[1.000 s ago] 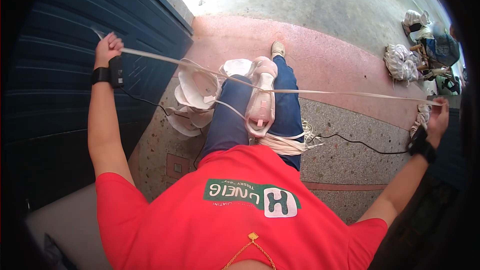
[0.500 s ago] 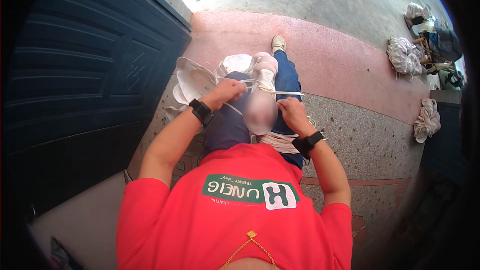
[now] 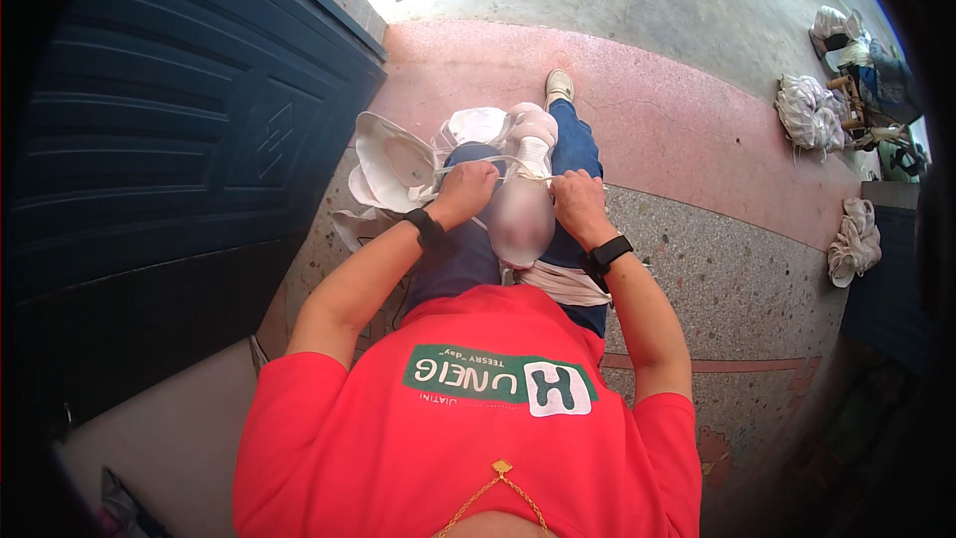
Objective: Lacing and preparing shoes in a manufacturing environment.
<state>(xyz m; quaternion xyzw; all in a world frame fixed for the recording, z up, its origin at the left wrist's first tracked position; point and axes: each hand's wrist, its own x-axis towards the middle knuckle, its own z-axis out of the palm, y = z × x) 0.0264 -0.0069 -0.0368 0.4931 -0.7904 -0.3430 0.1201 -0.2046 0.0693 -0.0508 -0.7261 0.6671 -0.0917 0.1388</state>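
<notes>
A pale pink and white shoe upper (image 3: pixel 535 154) lies along my lap between my thighs, and its nearer rounded part is blurred. A thin white shoelace (image 3: pixel 512 158) crosses its laced middle from side to side. At the left side of the upper, my left hand (image 3: pixel 468 191) is closed with its fingertips pinching the lace. On the opposite side, my right hand (image 3: pixel 581 204) is closed too, its fingertips at the other stretch of lace. Both hands are at about the same height, close to the upper's edges.
White shoe uppers (image 3: pixel 393 164) are heaped beside my left leg. A pale bundle (image 3: pixel 568 284) lies on my right thigh. A dark blue door (image 3: pixel 189 130) stands at the left. Bundles of white uppers (image 3: pixel 809 112) sit at the far right, with another bundle (image 3: pixel 853 241) nearer.
My right hand has moved up and slightly left onto the lace, whose loose end stuck out to the right before. My left hand has shifted slightly right, toward the upper.
</notes>
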